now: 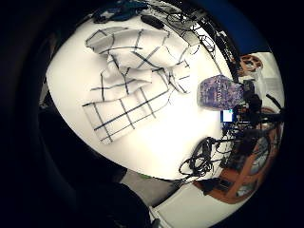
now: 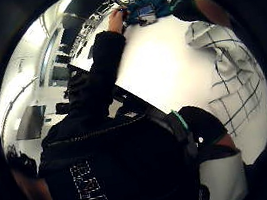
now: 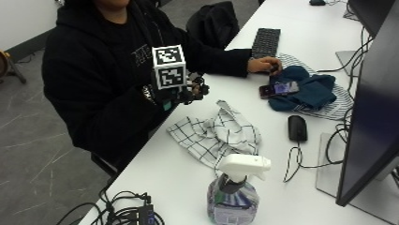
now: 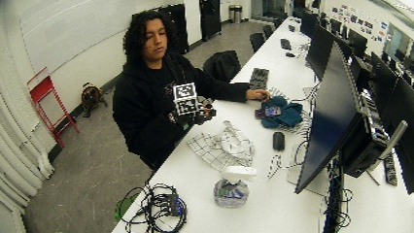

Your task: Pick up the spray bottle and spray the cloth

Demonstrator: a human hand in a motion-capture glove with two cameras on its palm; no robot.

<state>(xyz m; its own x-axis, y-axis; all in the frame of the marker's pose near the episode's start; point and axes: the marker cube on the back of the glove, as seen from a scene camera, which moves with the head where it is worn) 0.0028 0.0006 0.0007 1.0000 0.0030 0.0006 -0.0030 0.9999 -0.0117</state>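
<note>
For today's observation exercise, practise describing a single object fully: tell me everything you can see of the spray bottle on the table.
The spray bottle stands upright on the white table, near its front edge. It has a white plastic trigger head on a dark neck, and a clear rounded body wrapped in a purple patterned label. What it holds cannot be told. The checked cloth lies crumpled just behind it, apparently apart from it. Nothing touches the bottle; the gloved right hand is raised above the table's edge beyond the cloth, well away.
</note>
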